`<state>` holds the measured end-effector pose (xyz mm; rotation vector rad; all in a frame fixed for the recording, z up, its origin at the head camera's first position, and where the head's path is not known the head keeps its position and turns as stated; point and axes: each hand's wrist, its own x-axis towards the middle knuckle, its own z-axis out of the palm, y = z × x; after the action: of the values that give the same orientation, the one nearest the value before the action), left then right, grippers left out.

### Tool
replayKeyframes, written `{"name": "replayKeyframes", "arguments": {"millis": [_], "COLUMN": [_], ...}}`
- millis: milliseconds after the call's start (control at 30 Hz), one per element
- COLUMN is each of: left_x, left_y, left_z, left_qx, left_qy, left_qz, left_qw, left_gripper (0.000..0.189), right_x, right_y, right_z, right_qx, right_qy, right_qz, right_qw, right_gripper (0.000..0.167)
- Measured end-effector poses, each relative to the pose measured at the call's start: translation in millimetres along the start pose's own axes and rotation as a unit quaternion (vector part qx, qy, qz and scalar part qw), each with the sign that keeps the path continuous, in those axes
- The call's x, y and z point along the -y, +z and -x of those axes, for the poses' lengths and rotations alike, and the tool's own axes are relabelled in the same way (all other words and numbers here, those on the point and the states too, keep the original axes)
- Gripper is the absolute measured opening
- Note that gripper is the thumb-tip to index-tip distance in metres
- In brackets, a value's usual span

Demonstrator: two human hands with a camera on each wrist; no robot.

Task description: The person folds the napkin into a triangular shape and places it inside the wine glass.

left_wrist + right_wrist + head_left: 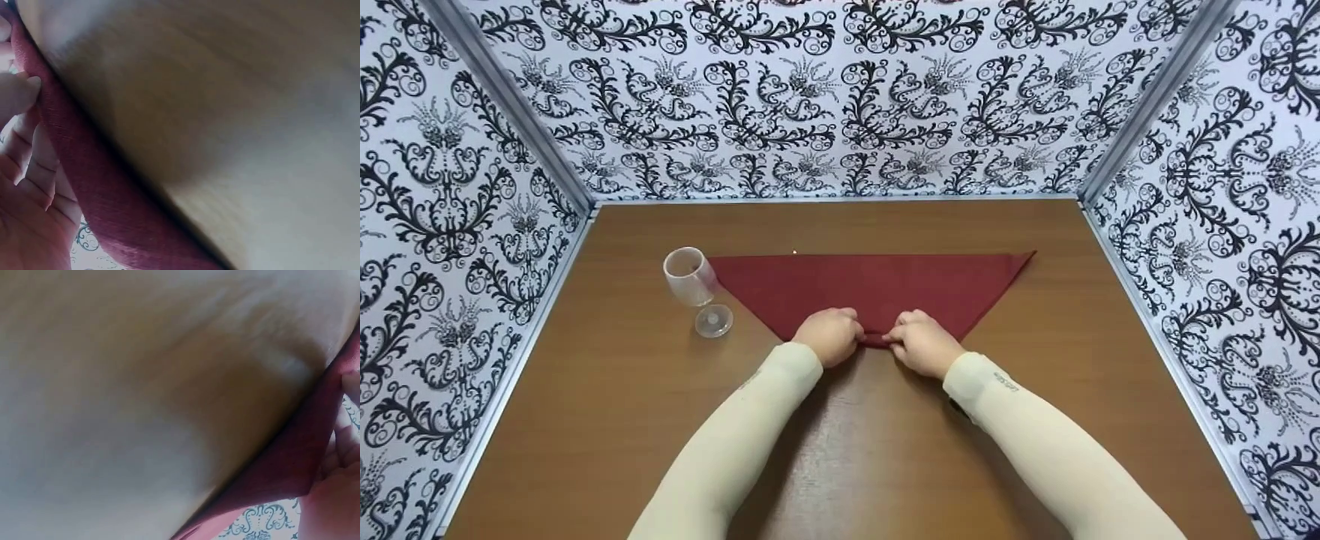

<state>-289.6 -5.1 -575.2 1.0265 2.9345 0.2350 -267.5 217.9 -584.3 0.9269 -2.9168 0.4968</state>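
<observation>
A dark red cloth napkin [870, 289] lies on the table, its long straight edge at the back and its pointed ends out to the left and right. The near edge is rolled into a narrow fold between my two hands. My left hand [830, 335] pinches this rolled edge from the left, the thumb pressed on the cloth in the left wrist view. On the right side, my right hand [921, 343] grips the same roll with thumb and fingers. Close to the napkin's left tip stands a clear stemmed glass [690, 277], its round foot on the wood.
The brown wooden table [660, 420] has a pale metal frame along its sides and back. Walls with a black-and-white scroll pattern [810, 97] rise behind it and at both sides.
</observation>
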Motion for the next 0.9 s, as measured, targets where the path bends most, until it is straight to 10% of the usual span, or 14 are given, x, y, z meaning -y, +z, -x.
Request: {"name": "replayKeyframes", "arguments": {"millis": [300,700,900], "left_x": [-0.5,2.4,-2.7], "left_y": [5.2,1.1,-0.2], "left_z": [-3.8,-3.7,-4.0], "left_qx": [0.009,0.030,-0.004], "left_qy": [-0.037,-0.098,-0.085], "left_qz": [0.031,0.125,0.057], "left_qw": [0.9988,0.9869,0.9948], "left_gripper": [0.010,0.012,0.013], "right_x": [-2.5,0.8,-0.8], "right_y": [1.9,-1.7,1.0], "right_z": [-3.1,-10.0,-12.7], "right_qx": [0.014,0.041,0.020], "right_qy": [0.005,0.109,0.111], "right_qz": [0.013,-0.077,-0.080], "right_qw": [0.9998,0.9902,0.9904], "right_gripper": [0.016,0.012,0.007]}}
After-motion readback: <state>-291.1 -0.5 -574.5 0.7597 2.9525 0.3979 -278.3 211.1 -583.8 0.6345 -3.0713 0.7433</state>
